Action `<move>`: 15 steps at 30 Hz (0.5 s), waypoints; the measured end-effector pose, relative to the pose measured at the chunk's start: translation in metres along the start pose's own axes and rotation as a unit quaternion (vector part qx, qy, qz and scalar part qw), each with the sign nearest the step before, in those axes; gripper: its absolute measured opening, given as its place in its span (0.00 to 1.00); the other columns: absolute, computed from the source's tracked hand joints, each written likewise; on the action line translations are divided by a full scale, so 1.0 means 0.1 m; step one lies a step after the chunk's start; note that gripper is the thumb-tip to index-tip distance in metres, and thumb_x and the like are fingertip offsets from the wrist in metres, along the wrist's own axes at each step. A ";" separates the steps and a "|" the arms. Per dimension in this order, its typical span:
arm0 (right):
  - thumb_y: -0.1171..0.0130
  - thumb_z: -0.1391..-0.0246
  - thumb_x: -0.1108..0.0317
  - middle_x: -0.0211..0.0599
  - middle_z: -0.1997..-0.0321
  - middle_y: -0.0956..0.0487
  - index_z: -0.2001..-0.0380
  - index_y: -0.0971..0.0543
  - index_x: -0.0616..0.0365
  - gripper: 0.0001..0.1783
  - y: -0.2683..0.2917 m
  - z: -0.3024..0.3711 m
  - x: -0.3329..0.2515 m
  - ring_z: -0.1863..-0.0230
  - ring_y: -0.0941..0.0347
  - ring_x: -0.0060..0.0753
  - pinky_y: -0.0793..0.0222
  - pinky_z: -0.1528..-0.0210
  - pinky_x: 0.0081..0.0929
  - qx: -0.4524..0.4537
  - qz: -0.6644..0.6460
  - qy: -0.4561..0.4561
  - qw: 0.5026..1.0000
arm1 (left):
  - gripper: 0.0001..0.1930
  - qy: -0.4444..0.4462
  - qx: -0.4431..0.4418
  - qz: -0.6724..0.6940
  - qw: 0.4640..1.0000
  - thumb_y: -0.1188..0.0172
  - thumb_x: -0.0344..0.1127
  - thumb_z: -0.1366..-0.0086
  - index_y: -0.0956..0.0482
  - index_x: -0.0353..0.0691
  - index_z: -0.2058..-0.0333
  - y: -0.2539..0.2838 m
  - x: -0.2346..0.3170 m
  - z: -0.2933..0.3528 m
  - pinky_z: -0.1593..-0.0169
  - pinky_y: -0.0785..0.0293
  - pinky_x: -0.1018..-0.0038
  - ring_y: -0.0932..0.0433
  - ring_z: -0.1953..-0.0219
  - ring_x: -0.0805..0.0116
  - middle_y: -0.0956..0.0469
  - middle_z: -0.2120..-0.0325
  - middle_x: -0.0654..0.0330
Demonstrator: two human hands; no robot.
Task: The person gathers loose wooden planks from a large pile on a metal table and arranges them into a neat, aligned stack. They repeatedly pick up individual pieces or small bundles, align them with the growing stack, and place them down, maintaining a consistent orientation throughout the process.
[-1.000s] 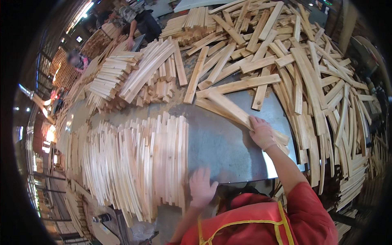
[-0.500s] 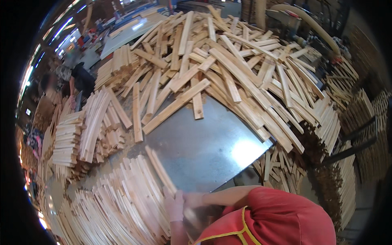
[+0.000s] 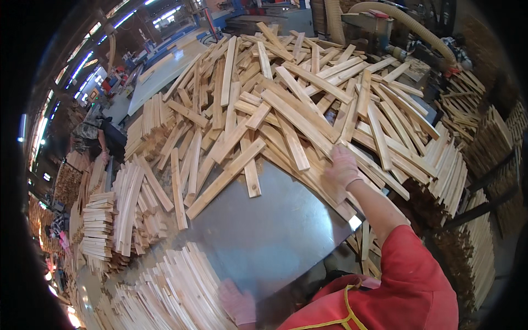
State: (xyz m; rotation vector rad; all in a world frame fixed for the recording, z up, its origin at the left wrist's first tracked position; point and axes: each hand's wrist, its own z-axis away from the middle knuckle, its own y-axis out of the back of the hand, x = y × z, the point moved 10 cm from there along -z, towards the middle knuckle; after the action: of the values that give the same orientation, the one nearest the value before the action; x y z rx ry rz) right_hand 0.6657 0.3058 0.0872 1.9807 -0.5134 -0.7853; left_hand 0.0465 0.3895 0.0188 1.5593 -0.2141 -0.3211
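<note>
The near ends of the lined-up wooden strips (image 3: 179, 289) are cut off at the lower edge, and beside them the left hand (image 3: 237, 303) is blurred, its finger spread impossible to tell. The right hand (image 3: 343, 166) is stretched forward, palm down, onto the loose heap of strips (image 3: 300, 120) on the metal tabletop (image 3: 264, 225); whether any strip is gripped cannot be told.

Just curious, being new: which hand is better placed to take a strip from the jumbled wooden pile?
Probably the right hand: it's at the jumbled pile of pale wooden strips; the left hand is beside the neat pale wooden row.
</note>
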 end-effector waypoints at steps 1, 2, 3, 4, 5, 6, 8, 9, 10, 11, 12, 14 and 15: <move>0.32 0.49 0.58 0.62 0.45 0.23 0.52 0.24 0.60 0.25 -0.14 -0.04 0.10 0.40 0.25 0.59 0.29 0.38 0.48 -0.057 -0.026 -0.018 0.998 | 0.44 -0.025 -0.017 0.011 0.999 0.32 0.46 0.40 0.36 0.39 0.27 0.08 0.27 0.06 0.23 0.47 0.50 0.41 0.25 0.44 0.37 0.27 0.47; 0.32 0.50 0.59 0.61 0.44 0.23 0.52 0.24 0.60 0.24 -0.17 -0.04 0.19 0.41 0.25 0.58 0.29 0.38 0.47 -0.110 -0.048 -0.040 0.992 | 0.45 -0.057 -0.032 0.026 0.997 0.29 0.46 0.41 0.36 0.39 0.27 0.12 0.58 0.04 0.23 0.46 0.50 0.40 0.25 0.44 0.37 0.27 0.46; 0.33 0.50 0.61 0.60 0.44 0.24 0.52 0.25 0.61 0.24 -0.19 -0.01 0.18 0.41 0.25 0.58 0.29 0.38 0.47 -0.164 -0.071 -0.059 0.982 | 0.44 -0.082 -0.042 0.078 0.993 0.30 0.46 0.40 0.35 0.38 0.27 0.15 0.81 0.05 0.24 0.45 0.50 0.40 0.26 0.43 0.37 0.27 0.45; 0.33 0.51 0.61 0.57 0.47 0.23 0.52 0.25 0.61 0.25 -0.14 0.03 0.05 0.43 0.24 0.57 0.28 0.39 0.46 -0.151 -0.122 -0.033 0.980 | 0.43 -0.111 -0.053 0.130 0.984 0.30 0.47 0.39 0.35 0.38 0.27 0.16 1.05 0.05 0.24 0.43 0.49 0.39 0.26 0.42 0.37 0.27 0.44; 0.34 0.51 0.62 0.55 0.50 0.21 0.51 0.26 0.62 0.25 -0.06 0.15 -0.08 0.45 0.23 0.55 0.27 0.40 0.45 -0.140 -0.168 -0.011 0.976 | 0.42 -0.141 -0.070 0.184 0.970 0.31 0.47 0.38 0.34 0.37 0.28 0.16 1.28 0.05 0.25 0.41 0.48 0.38 0.26 0.41 0.37 0.27 0.43; 0.33 0.51 0.60 0.55 0.49 0.20 0.46 0.27 0.61 0.30 -0.02 0.38 -0.29 0.46 0.22 0.53 0.27 0.40 0.44 -0.205 -0.237 -0.028 0.949 | 0.41 -0.129 -0.115 0.271 0.947 0.31 0.46 0.36 0.35 0.37 0.28 0.12 1.42 0.03 0.26 0.40 0.48 0.37 0.27 0.40 0.36 0.28 0.42; 0.29 0.50 0.51 0.57 0.41 0.19 0.28 0.33 0.59 0.48 -0.13 1.20 -0.55 0.42 0.21 0.50 0.27 0.36 0.41 -0.404 -0.442 -0.185 0.779 | 0.40 -0.107 -0.203 0.439 0.869 0.32 0.45 0.33 0.35 0.36 0.28 0.04 1.81 -0.06 0.27 0.37 0.48 0.34 0.30 0.40 0.33 0.31 0.40; 0.29 0.49 0.47 0.59 0.33 0.23 0.22 0.42 0.58 0.57 -0.17 1.37 -0.71 0.34 0.24 0.48 0.32 0.29 0.39 -0.441 -0.376 -0.057 0.813 | 0.35 -0.027 -0.241 0.587 0.772 0.32 0.43 0.33 0.32 0.35 0.32 -0.05 1.97 -0.14 0.32 0.31 0.52 0.29 0.35 0.44 0.29 0.37 0.42; 0.30 0.46 0.48 0.58 0.31 0.24 0.22 0.40 0.58 0.54 -0.20 1.52 -0.79 0.29 0.28 0.49 0.36 0.26 0.39 -0.471 -0.386 -0.049 0.792 | 0.31 0.061 -0.264 0.714 0.645 0.32 0.41 0.33 0.29 0.33 0.36 -0.21 2.12 -0.22 0.38 0.26 0.56 0.24 0.40 0.49 0.25 0.43 0.44; 0.30 0.45 0.49 0.57 0.32 0.24 0.24 0.37 0.59 0.50 -0.17 1.32 -0.66 0.30 0.28 0.50 0.35 0.27 0.40 -0.391 -0.381 -0.027 0.838 | 0.29 0.102 -0.296 0.757 0.574 0.32 0.40 0.32 0.29 0.34 0.37 -0.43 2.21 -0.21 0.42 0.22 0.56 0.21 0.44 0.50 0.23 0.46 0.44; 0.30 0.44 0.50 0.57 0.33 0.23 0.27 0.34 0.59 0.47 -0.15 1.03 -0.55 0.31 0.28 0.52 0.34 0.28 0.41 -0.308 -0.375 0.002 0.874 | 0.28 0.151 -0.319 0.791 0.500 0.32 0.38 0.32 0.29 0.35 0.37 -0.65 2.27 -0.18 0.46 0.19 0.56 0.18 0.49 0.51 0.20 0.50 0.45; 0.31 0.44 0.49 0.56 0.38 0.22 0.33 0.28 0.61 0.41 0.10 0.14 -0.19 0.35 0.26 0.56 0.32 0.31 0.44 -0.095 -0.313 -0.017 0.945 | 0.34 0.154 -0.395 0.746 0.514 0.32 0.33 0.33 0.36 0.41 0.31 -1.02 2.22 -0.16 0.50 0.16 0.47 0.15 0.56 0.46 0.20 0.54 0.45; 0.31 0.44 0.48 0.56 0.44 0.21 0.34 0.30 0.63 0.42 0.14 -0.30 -0.12 0.40 0.25 0.59 0.30 0.35 0.46 -0.120 -0.205 0.002 0.971 | 0.33 0.200 -0.348 0.774 0.490 0.31 0.30 0.35 0.34 0.45 0.33 -0.96 2.22 -0.14 0.60 0.15 0.51 0.15 0.65 0.50 0.19 0.61 0.50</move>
State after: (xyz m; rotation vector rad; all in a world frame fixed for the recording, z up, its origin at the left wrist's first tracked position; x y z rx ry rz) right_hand 0.6776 0.3248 0.1148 1.8801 0.0034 -1.0440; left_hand 0.2533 0.3302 -0.0920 0.1224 -0.8828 1.2698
